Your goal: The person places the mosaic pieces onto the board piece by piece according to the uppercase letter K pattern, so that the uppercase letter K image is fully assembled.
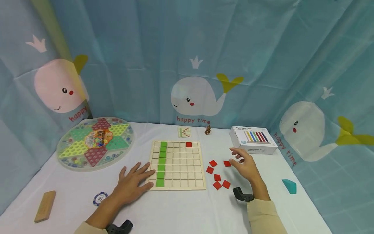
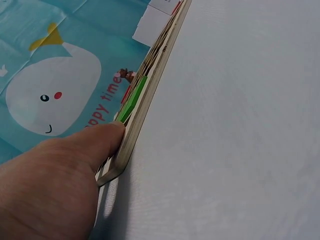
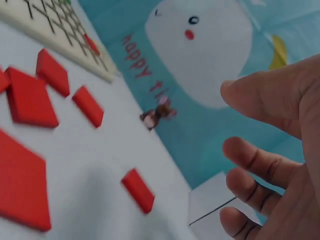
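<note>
A wooden grid board [image 1: 183, 167] lies on the white table, with a column of green square tiles [image 1: 161, 167] near its left side. One red tile [image 1: 189, 144] sits in its top row. My left hand [image 1: 132, 184] rests its fingers and thumb on the board's left edge; in the left wrist view the thumb [image 2: 102, 140] presses at a corner beside a green tile [image 2: 133, 102]. Right of the board, several loose red tiles [image 1: 217, 177] are scattered. Beside the farthest right one [image 1: 227, 163], my right hand [image 1: 245, 165] hovers with loosely bent fingers, holding nothing.
Behind the board are a small pattern card [image 1: 184, 132] and a brown figurine [image 1: 207, 130]. A white box [image 1: 253, 139] stands back right, a teal piece [image 1: 290, 186] at far right. Leftward lie a round Chinese checkers board [image 1: 95, 144], a poker chip [image 1: 100, 199] and a wooden block [image 1: 45, 206].
</note>
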Tool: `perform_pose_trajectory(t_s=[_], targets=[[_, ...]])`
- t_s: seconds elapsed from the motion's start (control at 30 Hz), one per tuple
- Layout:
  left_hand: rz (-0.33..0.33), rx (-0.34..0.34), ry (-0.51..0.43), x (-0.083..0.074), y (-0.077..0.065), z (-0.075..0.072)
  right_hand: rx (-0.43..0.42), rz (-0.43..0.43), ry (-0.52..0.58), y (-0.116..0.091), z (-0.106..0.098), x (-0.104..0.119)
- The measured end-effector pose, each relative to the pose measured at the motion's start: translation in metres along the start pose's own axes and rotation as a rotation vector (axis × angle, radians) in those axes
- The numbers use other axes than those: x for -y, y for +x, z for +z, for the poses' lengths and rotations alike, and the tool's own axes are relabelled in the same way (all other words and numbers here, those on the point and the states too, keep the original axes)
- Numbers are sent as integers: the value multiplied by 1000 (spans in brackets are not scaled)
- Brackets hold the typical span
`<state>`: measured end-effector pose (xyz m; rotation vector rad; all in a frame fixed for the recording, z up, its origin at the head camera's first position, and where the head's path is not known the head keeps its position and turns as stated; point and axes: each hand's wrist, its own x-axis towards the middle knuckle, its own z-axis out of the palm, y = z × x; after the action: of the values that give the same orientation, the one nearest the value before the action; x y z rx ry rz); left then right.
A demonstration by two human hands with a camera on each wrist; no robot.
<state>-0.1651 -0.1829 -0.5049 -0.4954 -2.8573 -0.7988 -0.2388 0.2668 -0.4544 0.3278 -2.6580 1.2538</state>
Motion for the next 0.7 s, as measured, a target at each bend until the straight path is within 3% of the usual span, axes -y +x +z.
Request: perform_pose_trajectory(t_s=[0.2, 0.37, 0.7], targets=[[-1, 0, -3, 0, 0, 0, 40, 68, 4, -1, 7, -17], [-4, 2, -12, 0, -1, 0, 100, 96, -47, -2, 11, -24], [1, 4, -1, -1, -1, -1, 124, 133, -165, -4, 20, -32]])
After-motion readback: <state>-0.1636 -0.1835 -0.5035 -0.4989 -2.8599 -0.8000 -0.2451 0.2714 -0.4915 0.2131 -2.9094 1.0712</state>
